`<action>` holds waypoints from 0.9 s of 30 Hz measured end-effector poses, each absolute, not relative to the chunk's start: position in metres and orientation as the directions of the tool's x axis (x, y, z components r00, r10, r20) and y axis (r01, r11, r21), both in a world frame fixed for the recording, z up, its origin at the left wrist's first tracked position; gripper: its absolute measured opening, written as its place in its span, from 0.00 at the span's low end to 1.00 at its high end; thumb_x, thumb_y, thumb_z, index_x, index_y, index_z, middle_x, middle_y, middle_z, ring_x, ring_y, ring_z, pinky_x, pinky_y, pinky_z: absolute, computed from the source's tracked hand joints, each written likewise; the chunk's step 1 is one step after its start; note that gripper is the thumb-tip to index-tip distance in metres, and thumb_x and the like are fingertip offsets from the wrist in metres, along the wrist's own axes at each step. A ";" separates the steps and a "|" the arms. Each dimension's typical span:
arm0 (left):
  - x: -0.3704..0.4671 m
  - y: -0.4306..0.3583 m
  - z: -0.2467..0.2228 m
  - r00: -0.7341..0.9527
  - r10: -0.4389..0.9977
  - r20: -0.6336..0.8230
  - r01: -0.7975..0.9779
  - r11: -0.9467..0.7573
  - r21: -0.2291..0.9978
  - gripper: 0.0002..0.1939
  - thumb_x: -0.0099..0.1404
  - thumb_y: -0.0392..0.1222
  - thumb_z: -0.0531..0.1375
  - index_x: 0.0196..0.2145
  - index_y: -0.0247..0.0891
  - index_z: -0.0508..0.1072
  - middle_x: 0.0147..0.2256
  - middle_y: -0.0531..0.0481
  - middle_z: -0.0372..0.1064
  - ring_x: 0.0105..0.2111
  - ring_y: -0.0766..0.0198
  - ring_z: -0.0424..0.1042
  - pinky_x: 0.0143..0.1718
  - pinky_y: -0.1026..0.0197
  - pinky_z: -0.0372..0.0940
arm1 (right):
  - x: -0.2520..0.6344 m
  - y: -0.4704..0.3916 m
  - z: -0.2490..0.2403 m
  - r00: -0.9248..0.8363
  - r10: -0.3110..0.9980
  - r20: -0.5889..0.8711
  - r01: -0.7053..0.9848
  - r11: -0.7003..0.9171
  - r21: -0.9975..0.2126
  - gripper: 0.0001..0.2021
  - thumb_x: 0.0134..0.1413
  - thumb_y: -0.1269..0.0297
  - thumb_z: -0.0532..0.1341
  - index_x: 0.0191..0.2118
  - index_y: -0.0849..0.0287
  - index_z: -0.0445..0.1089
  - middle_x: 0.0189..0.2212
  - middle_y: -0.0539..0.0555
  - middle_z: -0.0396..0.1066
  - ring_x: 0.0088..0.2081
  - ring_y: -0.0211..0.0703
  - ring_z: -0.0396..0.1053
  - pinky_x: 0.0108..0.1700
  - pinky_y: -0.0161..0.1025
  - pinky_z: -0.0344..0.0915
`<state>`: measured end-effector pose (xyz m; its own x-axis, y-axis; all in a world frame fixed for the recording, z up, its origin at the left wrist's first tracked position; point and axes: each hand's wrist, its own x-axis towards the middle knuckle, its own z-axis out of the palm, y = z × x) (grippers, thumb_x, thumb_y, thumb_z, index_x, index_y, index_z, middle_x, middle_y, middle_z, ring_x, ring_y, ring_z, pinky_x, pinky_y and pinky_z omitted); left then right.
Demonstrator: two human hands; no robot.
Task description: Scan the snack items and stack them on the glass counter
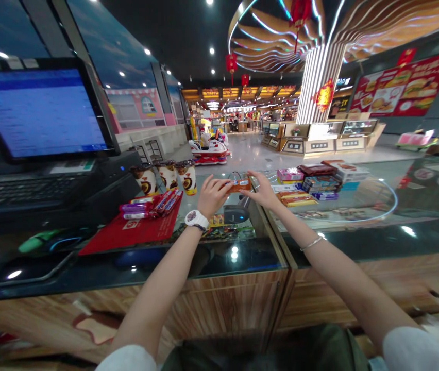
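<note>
Right, handling packet (pixel 241 184) near the worktop's (pixel 238 260) far edge: left hand (pixel 214 196) pinching, right hand (pixel 263 191) spread; next needs steadiness.

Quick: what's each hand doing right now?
Left hand: holding an orange packet.
Right hand: at the packet's other end; grip can't be told.

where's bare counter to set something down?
Bare: near part of the red mat, in front of the wrapped bars; right counter's glossy front strip, right of the right forearm. Crowded: around the snack boxes, keyboard and cups.
</note>
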<state>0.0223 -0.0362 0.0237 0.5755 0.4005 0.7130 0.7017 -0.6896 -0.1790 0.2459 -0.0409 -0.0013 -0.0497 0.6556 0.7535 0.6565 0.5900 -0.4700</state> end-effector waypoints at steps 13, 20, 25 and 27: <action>0.022 -0.034 0.022 0.606 0.373 0.703 0.693 -0.682 -0.235 0.18 0.69 0.38 0.57 0.55 0.48 0.74 0.52 0.50 0.75 0.49 0.56 0.72 0.66 0.45 0.54 | 0.252 -0.024 -0.008 0.156 0.856 0.492 -0.006 0.499 -0.866 0.22 0.38 0.43 0.69 0.30 0.57 0.69 0.27 0.48 0.72 0.32 0.40 0.70 0.42 0.40 0.67; 0.022 -0.033 0.021 0.617 0.408 0.673 0.705 -0.667 -0.242 0.19 0.71 0.42 0.56 0.58 0.55 0.72 0.53 0.51 0.74 0.48 0.55 0.70 0.61 0.46 0.58 | 0.248 -0.018 -0.011 0.243 0.794 0.557 0.157 0.534 -0.830 0.23 0.44 0.38 0.63 0.31 0.55 0.64 0.27 0.47 0.68 0.30 0.40 0.66 0.36 0.38 0.65; 0.015 -0.025 0.016 0.623 0.389 0.679 0.707 -0.650 -0.278 0.19 0.71 0.43 0.57 0.57 0.54 0.72 0.53 0.51 0.74 0.48 0.55 0.70 0.59 0.48 0.59 | 0.248 -0.021 -0.014 0.162 0.844 0.512 0.073 0.507 -0.859 0.23 0.42 0.40 0.66 0.32 0.55 0.66 0.28 0.48 0.70 0.31 0.40 0.68 0.36 0.39 0.68; 0.012 -0.021 0.013 0.626 0.368 0.687 0.701 -0.652 -0.290 0.18 0.70 0.43 0.58 0.57 0.53 0.73 0.51 0.50 0.75 0.46 0.56 0.71 0.57 0.48 0.60 | 0.248 -0.022 -0.016 0.082 0.885 0.458 -0.010 0.460 -0.888 0.24 0.39 0.41 0.69 0.34 0.55 0.68 0.30 0.48 0.72 0.33 0.41 0.71 0.36 0.40 0.71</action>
